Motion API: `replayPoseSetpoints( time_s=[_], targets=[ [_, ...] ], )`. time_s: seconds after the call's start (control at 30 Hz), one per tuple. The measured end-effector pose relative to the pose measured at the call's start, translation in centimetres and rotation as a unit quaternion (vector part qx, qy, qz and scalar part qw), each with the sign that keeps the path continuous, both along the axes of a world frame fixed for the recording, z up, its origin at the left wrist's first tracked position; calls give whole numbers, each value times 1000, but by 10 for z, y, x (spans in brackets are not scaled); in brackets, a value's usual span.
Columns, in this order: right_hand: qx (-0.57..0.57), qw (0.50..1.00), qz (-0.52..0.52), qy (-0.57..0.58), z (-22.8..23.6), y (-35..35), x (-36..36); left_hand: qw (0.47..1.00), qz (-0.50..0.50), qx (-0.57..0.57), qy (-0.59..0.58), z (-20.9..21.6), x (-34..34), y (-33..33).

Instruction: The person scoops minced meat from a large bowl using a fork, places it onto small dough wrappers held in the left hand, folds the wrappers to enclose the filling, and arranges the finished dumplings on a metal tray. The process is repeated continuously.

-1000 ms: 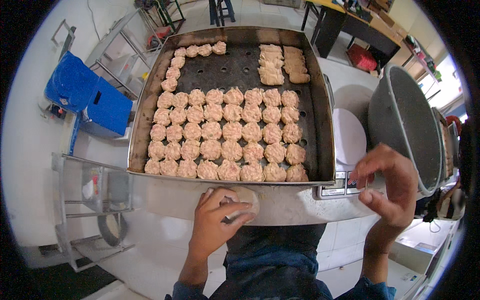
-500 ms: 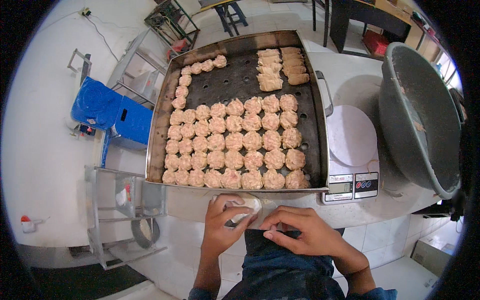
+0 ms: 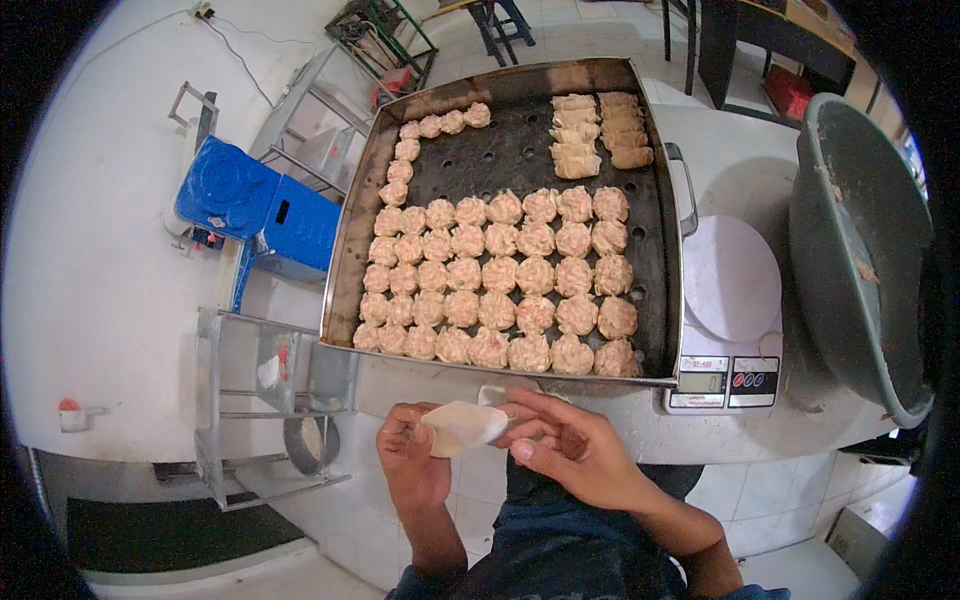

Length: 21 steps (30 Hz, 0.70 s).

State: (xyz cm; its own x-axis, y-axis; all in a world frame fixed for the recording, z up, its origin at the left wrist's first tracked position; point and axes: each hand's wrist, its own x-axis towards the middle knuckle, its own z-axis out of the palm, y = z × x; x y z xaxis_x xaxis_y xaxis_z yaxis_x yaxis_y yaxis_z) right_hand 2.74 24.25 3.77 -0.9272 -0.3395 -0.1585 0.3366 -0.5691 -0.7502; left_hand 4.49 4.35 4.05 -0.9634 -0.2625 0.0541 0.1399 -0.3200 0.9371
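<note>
A thin, pale dumpling wrapper (image 3: pixel 465 428) is stretched between my hands, just in front of the tray. My left hand (image 3: pixel 415 455) pinches its left edge with curled fingers. At the wrapper's other end, my right hand (image 3: pixel 575 450) has its fingers bent around the edge, the thumb lying below. A second pale flap (image 3: pixel 490 395) shows by the right index fingertip; whether it belongs to the same wrapper I cannot tell. Beyond the hands, the large metal tray (image 3: pixel 450 170) carries rows of round, open-topped dumplings (image 3: pixel 497 272) and folded rolls (image 3: pixel 575 135) at the far right.
Right of the tray stands a kitchen scale (image 3: pixel 735 280) with a round white plate. A big grey basin (image 3: pixel 850 240) leans beside it. A blue machine (image 3: pixel 255 205) and a metal rack (image 3: pixel 275 410) are on the left. The tray's side handle (image 3: pixel 685 190) sticks out toward the scale.
My left hand has lifted and turned, and the pale wrapper now spans toward my right hand. My right hand has moved slightly left relative to the tray. The whole view has shifted.
</note>
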Motion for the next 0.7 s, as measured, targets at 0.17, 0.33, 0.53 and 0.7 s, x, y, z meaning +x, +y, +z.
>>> replayPoseSetpoints(
  time_s=[0.17,0.33,0.53,0.7],
  targets=[
    [107,990,51,76,-11,5,-4,995,87,-51,-14,-2,0,16],
    [104,993,45,30,-7,11,-5,972,-133,-169,89,12,-2,21],
    [34,997,48,47,-6,10,-4,980,-130,-149,7,-10,-1,16],
    [18,997,46,62,5,11,-4,976,-79,173,-103,8,-5,29]
  ],
)
